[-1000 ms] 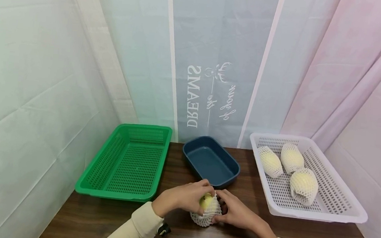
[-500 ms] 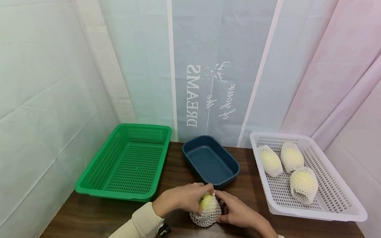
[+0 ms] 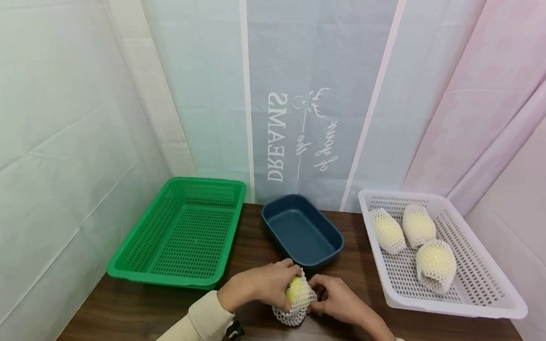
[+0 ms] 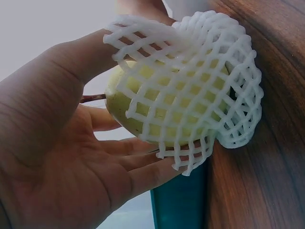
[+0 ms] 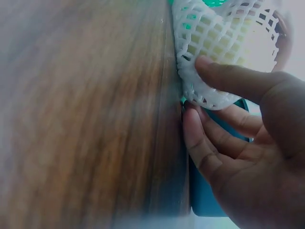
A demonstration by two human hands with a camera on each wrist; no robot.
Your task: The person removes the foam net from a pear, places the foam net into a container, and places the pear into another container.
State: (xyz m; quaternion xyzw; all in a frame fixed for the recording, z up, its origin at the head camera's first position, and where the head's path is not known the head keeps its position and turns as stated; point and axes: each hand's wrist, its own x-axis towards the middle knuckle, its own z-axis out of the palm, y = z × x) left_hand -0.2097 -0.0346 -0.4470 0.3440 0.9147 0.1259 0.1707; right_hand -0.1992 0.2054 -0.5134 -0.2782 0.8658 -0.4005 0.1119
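Note:
A yellow-green pear [image 3: 293,289] with a brown stem sits partly inside a white foam net [image 3: 294,316], just above or on the dark wooden table in the head view. My left hand [image 3: 263,284] grips the pear around its stem end, thumb on one side and fingers on the other. In the left wrist view the foam net [image 4: 244,71] covers most of the pear [image 4: 113,98] and bulges loosely past its far end. My right hand [image 3: 339,303] pinches the side of the net between thumb and fingers; its thumb [image 5: 228,76] presses on the mesh in the right wrist view.
A green basket [image 3: 171,280] stands at the left with nothing in it. Behind the hands lies a dark blue tray [image 3: 299,233]. At the right, a white basket [image 3: 457,309] holds 3 net-wrapped fruits [image 3: 434,263]. Fabric walls enclose the table.
My right hand has shifted its fingers on the net and now pinches its side, drawing it slightly out to the right. The left hand keeps hold of the pear.

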